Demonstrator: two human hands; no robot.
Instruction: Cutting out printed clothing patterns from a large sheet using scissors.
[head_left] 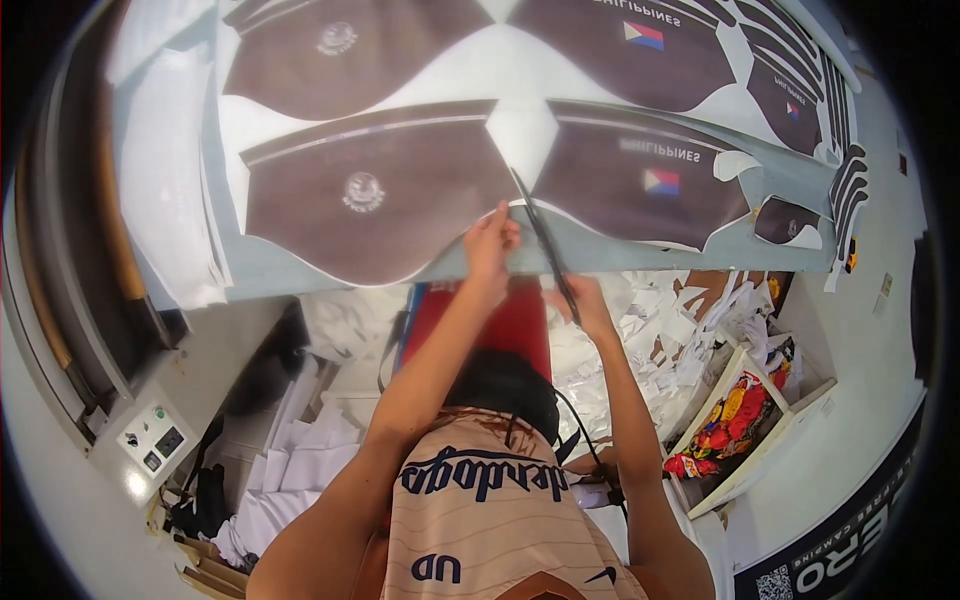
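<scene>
A white sheet printed with dark brown sleeve-like panels is spread over the table, some panels carrying a round emblem or a small flag. My left hand is closed at the sheet's near edge, fingertips pinching it beside the big left panel. Long dark scissors are in my right hand, which is wrapped round their handles just off the table's front edge. Their tips point away from me, into the white gap between two panels. Whether the blades are parted is hard to see.
Paper scraps lie heaped below the table's front edge. An open wooden box with red and yellow packets stands at the right. White sheets lie on the table's left. Striped dark cut strips hang at its right end.
</scene>
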